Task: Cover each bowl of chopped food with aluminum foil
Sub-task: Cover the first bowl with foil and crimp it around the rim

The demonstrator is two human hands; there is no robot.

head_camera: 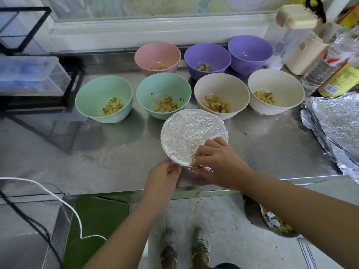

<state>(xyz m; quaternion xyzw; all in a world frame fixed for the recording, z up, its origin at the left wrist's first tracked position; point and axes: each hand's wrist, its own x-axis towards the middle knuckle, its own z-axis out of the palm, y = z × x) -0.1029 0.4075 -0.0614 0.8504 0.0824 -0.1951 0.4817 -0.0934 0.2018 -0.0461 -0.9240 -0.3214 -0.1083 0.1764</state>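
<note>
A pair of feet in white mesh shoes (pixel 185 247) stands on the pale speckled floor (pixel 219 230), beside a green mat (pixel 93 220); a white cable (pixel 64 202) and a black cable (pixel 29 220) trail across the left. At the near edge of the brushed stainless-steel counter (pixel 87 156) sits the foil-covered round bowl (pixel 190 131), its crinkled silver sheet drawn flat across the top. The left hand (pixel 165 177) has its fingers curled at the bowl's near-left rim, pinching the foil there; the right hand (pixel 215 164) lies over the near-right rim with fingers bent, gripping the crumpled foil edge (pixel 204 169) that sticks out below the rim. A stack of loose crinkled foil sheets (pixel 338 117) lies at the counter's right end, well apart from the hands.

Behind the covered bowl runs a row of four uncovered bowls, each holding pale yellow chopped food (pixel 112 106): a mint-green plastic bowl (pixel 91 96) at the left; a second mint-green bowl (pixel 151 88); a beige bowl (pixel 235 86), just beside the covered one; a second beige bowl (pixel 283 82). Farther back stand a pink bowl (pixel 157 53) and two purple bowls (pixel 206 53) (pixel 250 47), uncovered; the pink one and the nearer purple one show a few chunks. At the far right are a clear plastic bottle (pixel 326 63), a yellow-labelled bottle (pixel 342 78) and a cream-lidded container (pixel 297 16).
</note>
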